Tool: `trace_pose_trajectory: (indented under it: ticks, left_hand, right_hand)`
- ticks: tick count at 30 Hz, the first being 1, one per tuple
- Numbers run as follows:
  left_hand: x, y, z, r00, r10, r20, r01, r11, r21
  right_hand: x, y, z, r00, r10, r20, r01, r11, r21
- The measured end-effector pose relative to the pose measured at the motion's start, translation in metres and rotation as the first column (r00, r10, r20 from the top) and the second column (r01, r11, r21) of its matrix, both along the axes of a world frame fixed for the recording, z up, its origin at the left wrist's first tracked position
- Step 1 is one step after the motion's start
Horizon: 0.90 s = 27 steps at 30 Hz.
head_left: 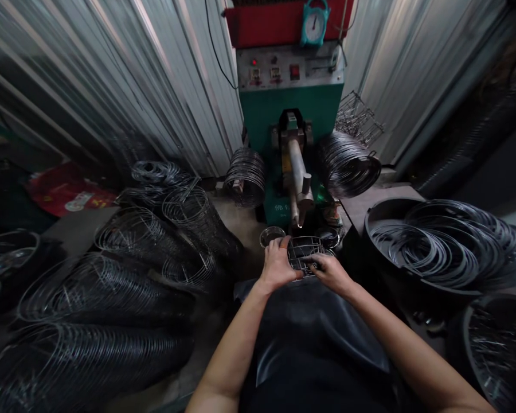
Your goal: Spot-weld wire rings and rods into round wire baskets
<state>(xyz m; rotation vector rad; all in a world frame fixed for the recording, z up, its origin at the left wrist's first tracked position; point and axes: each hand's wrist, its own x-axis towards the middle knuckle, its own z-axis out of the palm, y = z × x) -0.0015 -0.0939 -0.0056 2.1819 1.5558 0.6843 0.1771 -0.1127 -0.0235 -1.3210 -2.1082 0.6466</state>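
Note:
In front of my apron, a small round wire basket (307, 244) sits between both hands, just below the electrode tip of a green spot welding machine (258, 109). My left hand (278, 263) grips the basket's left side, thumb along its near edge and fingers over the far rim. On the other side, my right hand (327, 268) is closed with its fingers pinched at the basket's near right part. What lies under the right fingertips is too small to make out. The welder's arm (298, 169) points down toward the basket.
Stacks of wire rings and frames (107, 287) crowd the left. Coils of wire rings (348, 166) hang beside the machine. At right stand a black tub (372, 221) of wire hoops and another tub (468, 338) of short wire pieces. Corrugated metal walls (189, 86) rise behind.

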Motion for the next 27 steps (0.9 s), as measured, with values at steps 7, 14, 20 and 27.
trace_pose_trajectory:
  ticks: [7, 14, 20, 27]
  left_hand:
    - [-0.001, 0.007, 0.002, 1.0, 0.006, -0.02, -0.006, 1.0, -0.005]
    - [-0.004, 0.012, 0.0, 1.0, 0.025, -0.009, -0.025, 0.997, -0.069]
    - [-0.003, 0.02, 0.0, 1.0, 0.011, 0.006, -0.01, 0.996, -0.086]
    - [-0.005, 0.03, -0.001, 0.999, -0.024, 0.035, 0.027, 0.996, -0.084]
  right_hand:
    - [-0.003, 0.004, 0.0, 0.996, -0.039, 0.079, 0.037, 0.999, 0.02]
    - [0.005, 0.008, 0.01, 0.983, 0.157, 0.091, -0.159, 0.987, 0.007]
    - [0.005, 0.014, 0.005, 0.977, 0.177, 0.116, -0.182, 0.983, 0.035]
    - [0.006, 0.02, 0.001, 0.973, 0.189, 0.132, -0.199, 0.978, 0.068]
